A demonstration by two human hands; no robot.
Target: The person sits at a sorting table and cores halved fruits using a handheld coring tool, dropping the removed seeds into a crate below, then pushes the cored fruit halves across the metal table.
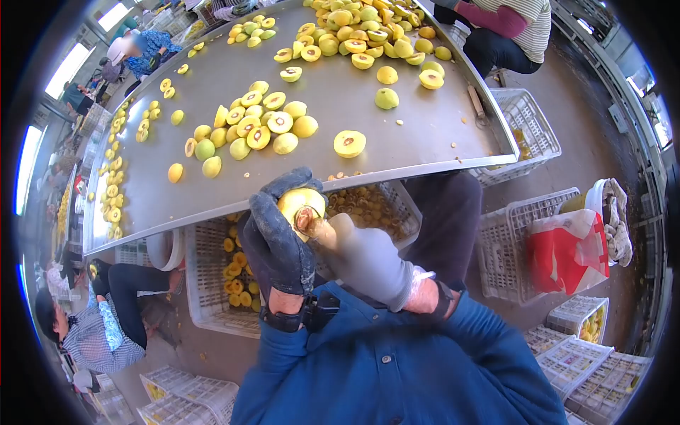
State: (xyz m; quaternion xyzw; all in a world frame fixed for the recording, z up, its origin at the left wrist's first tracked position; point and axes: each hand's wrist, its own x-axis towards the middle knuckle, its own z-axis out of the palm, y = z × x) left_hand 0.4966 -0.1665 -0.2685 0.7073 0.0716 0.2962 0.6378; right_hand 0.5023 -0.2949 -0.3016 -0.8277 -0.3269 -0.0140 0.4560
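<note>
My left hand (287, 219), in a dark, dusty glove, is closed around a halved yellow peach (290, 202), its cut face turned toward my right hand. A reddish-brown pit (304, 218) shows in the middle of the peach. My right hand (372, 258), in a pale grey glove, is closed on a pitting tool; its tan wooden handle (324, 233) points at the pit, and its tip is hidden there. Both hands are just in front of the metal table's (283, 170) near edge. Halved peaches (258, 124) lie in a group beyond my left hand.
A larger peach pile (361, 28) is at the table's far side. Another wooden-handled tool (477, 104) lies near the right rim. Beneath my hands, one crate (205, 297) holds peach halves and another (407, 205) holds brownish pieces. A red bag (567, 251) stands right; co-workers sit around.
</note>
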